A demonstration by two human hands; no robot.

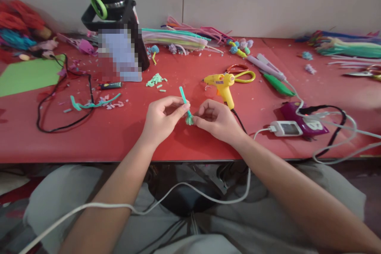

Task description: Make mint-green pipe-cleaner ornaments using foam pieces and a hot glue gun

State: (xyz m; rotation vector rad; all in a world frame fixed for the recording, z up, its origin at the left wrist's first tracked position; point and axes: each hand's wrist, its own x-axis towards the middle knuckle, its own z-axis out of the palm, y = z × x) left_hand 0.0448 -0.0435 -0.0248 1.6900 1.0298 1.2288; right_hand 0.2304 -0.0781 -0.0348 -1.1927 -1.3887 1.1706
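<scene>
Between my hands, above the red table's front part, is a teal pipe cleaner (183,94) with a small pale green tuft (189,120) at its lower end. My left hand (165,117) pinches the teal stem between thumb and fingertips. My right hand (216,121) is closed, its thumb and finger at the right side of the tuft. Small pale green pieces (155,80) lie just beyond my left hand. A yellow glue gun (222,84) rests beyond my right hand.
A tall black bottle (139,47) stands back left. Pipe cleaner bundles (178,39) lie along the wall. Scissors (245,76), a lilac tool (266,66), a purple box (315,121) and white cables (336,129) are on the right. A black cord (38,107) loops at left.
</scene>
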